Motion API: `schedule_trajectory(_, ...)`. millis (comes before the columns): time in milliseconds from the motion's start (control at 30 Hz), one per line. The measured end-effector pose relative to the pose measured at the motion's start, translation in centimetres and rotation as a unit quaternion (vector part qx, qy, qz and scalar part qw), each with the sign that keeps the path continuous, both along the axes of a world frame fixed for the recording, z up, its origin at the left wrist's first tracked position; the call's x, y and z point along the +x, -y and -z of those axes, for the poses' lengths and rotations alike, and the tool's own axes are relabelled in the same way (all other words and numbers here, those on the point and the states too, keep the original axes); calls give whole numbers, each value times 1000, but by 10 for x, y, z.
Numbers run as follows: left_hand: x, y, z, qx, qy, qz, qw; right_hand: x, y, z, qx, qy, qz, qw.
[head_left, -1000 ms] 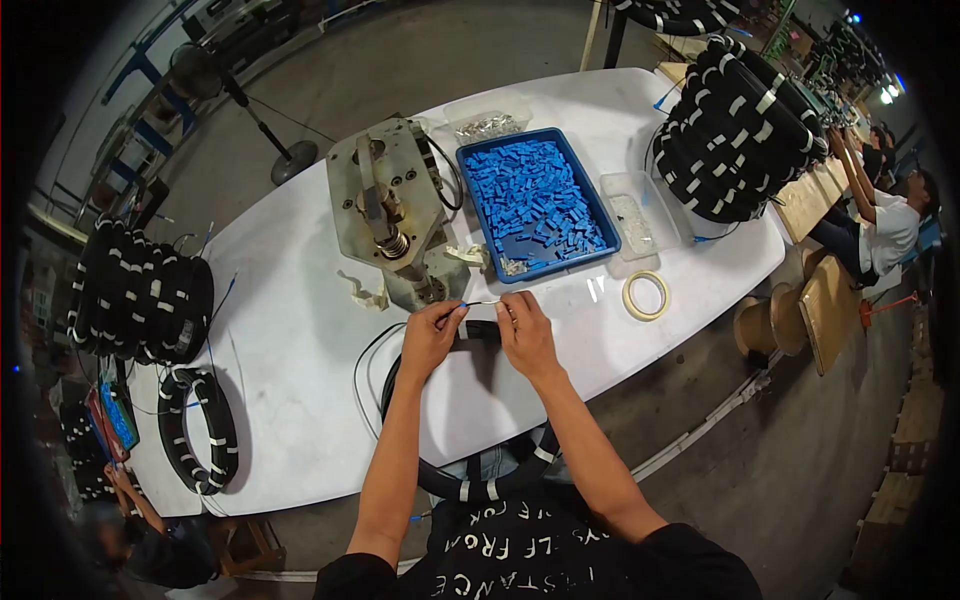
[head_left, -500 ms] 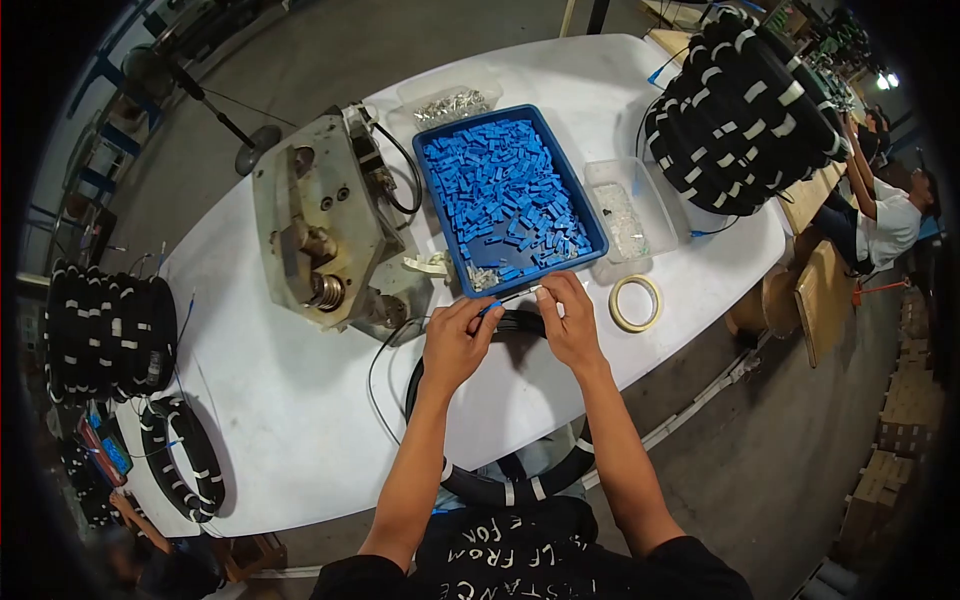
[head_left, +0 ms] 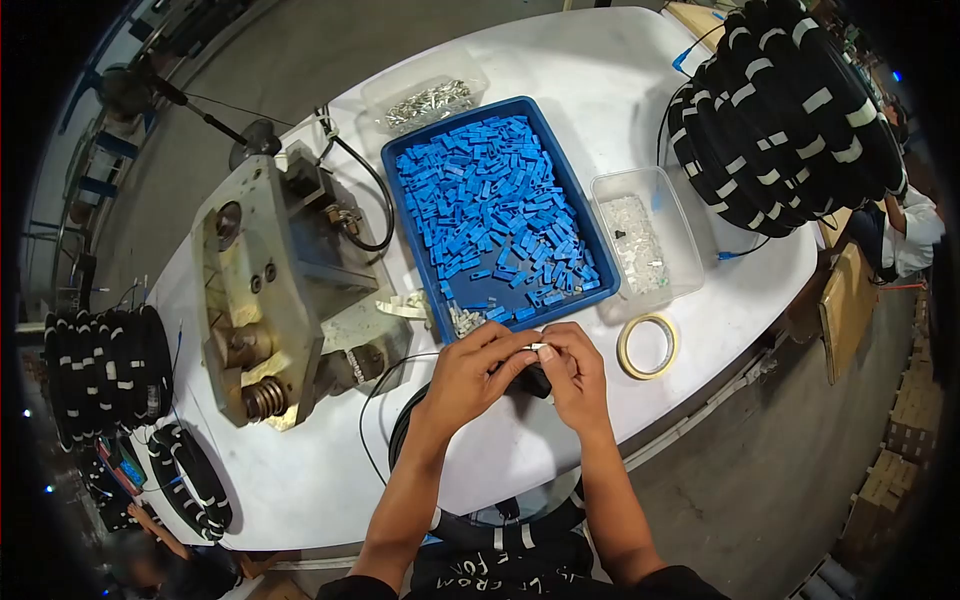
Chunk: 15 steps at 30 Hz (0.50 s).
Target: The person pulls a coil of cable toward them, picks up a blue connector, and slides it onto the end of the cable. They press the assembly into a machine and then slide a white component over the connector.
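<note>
My left hand [head_left: 478, 372] and my right hand [head_left: 576, 378] meet just in front of the blue tray [head_left: 607, 292]. Both are closed on a thin black cable [head_left: 366, 425], fingertips almost touching. A small white connector piece [head_left: 538, 347] shows between them at the cable's end. Whether a blue housing is also inside the left fingers is hidden. Beneath the hands lies a black cable coil [head_left: 470, 530] with white tape bands, partly over the table edge near my body. Many blue plastic housings [head_left: 475, 190] fill the tray, with small whitish parts [head_left: 466, 320] in its near corner.
A metal press machine [head_left: 290, 290] stands to the left. Clear bins of metal terminals [head_left: 430, 103] and clear parts [head_left: 635, 240] flank the tray. A tape roll [head_left: 647, 347] lies at right. Taped coil stacks stand right [head_left: 785, 120] and left [head_left: 110, 375]. Other people sit beyond both table ends.
My hands have come together, the right moving up against the left. The blue housing seen at my left fingertips no longer shows. The view has shifted closer to the table.
</note>
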<state>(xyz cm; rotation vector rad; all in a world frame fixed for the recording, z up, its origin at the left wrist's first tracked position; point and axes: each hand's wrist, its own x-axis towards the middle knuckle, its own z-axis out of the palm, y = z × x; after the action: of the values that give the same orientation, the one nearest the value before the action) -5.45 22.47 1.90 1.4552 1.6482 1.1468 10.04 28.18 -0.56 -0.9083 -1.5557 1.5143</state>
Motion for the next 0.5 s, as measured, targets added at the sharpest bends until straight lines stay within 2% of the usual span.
schedule_trajectory(100, 3, -4, 18, 57, 4, -9, 998, 2, -1, 3, -47, -17, 5, 999)
schedule_trajectory(167, 3, -2, 19, 49, 10, -19, 999, 2, 0, 6, -96, -9, -4, 995)
schedule_trajectory(300, -1, -4, 16, 34, 16, -58, 998, -7, -7, -11, -78, -13, -16, 997)
schedule_trajectory(333, -2, -2, 17, 31, 17, -58, 998, -9, -11, -13, -35, 16, -10, 999)
schedule_trajectory(367, -3, 0, 18, -1, 77, -69, 995, -11, -16, -17, 9, 45, -5, 999)
schedule_trajectory(400, -4, 2, 20, -32, 136, -80, 987, -15, -23, -24, 34, 87, 2, 996)
schedule_trajectory(433, -5, 3, 24, -34, 136, -79, 987, -20, -30, -24, 33, 87, 2, 996)
schedule_trajectory(500, -9, 4, 30, -23, 218, -103, 970, -31, -45, -22, 239, 183, 45, 953)
